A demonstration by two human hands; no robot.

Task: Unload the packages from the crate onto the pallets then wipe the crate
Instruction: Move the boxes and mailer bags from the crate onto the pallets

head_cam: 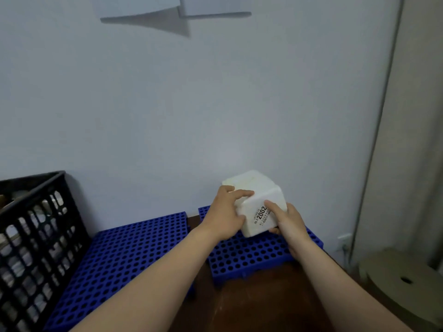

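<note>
White and soft-looking, a plastic-wrapped rectangular package [257, 202] printed with black text including "2002" sits tilted over the far part of the right-hand blue perforated plastic pallet [251, 257], close to the pale wall [191, 104]; whether its lower edge touches the pallet cannot be told. The person's left hand [224, 216] grasps the package's left side, fingers curled over its top edge, and the right hand [290, 224] grips its right side, with a finger laid across the printed face. A second blue perforated plastic pallet [124, 255] lies to the left, apart from the first, with a brown surface [251, 303] showing between them. At the far left stands a black lattice-walled plastic crate [36, 236], pale contents visible through its openings. A round beige disc with a centre hole [402, 279] sits at the near right. Two white paper sheets [136, 6] hang high on the wall.
</note>
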